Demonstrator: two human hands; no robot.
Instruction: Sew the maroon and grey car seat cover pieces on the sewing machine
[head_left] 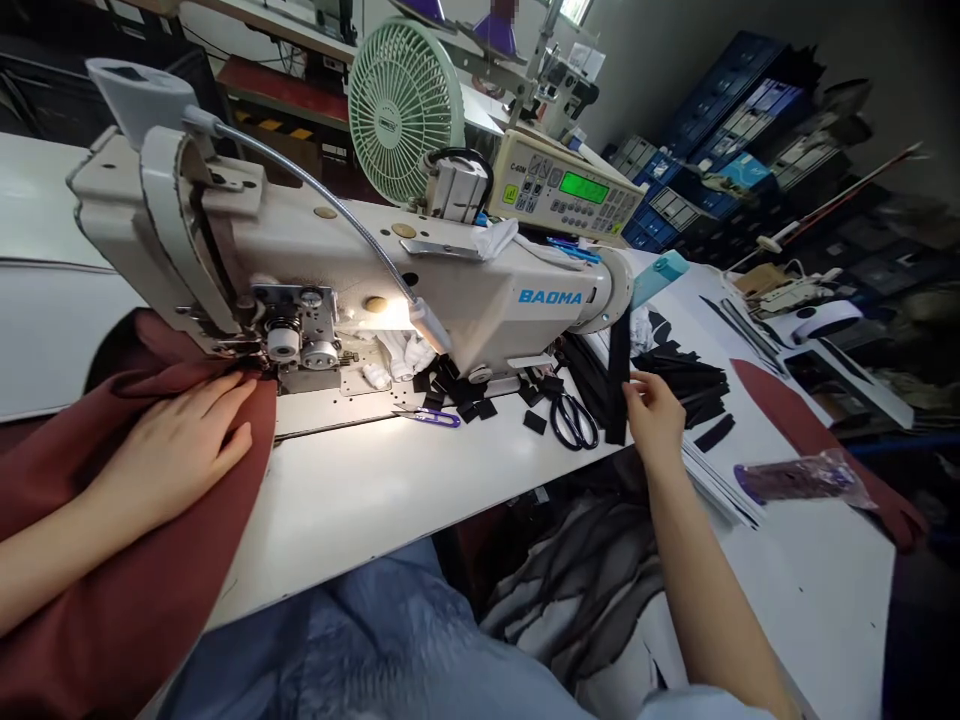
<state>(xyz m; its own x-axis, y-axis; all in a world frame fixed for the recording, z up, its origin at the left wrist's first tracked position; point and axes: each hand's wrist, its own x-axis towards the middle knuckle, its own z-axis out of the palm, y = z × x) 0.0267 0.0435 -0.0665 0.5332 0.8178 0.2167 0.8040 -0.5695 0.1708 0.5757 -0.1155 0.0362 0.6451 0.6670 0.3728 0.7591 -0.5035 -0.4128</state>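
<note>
Maroon fabric lies over the left end of the table, its upper edge bunched up to the working end of the sewing machine. From my remote seat, I have the left hand palm down on it, fingers loosely together and thumb apart, pressing rather than gripping. At the right hand, thumb and fingertips are narrowed to a pinch on the edge of a black strip, near its lower end. I'd spread the left pressure evenly so the cloth lies smooth, with fingertips clear of the needle area, which I can't see well. I'd draw the strip singly from the dark strips beside it, lifting it clear of the black-handled scissors just to its left.
</note>
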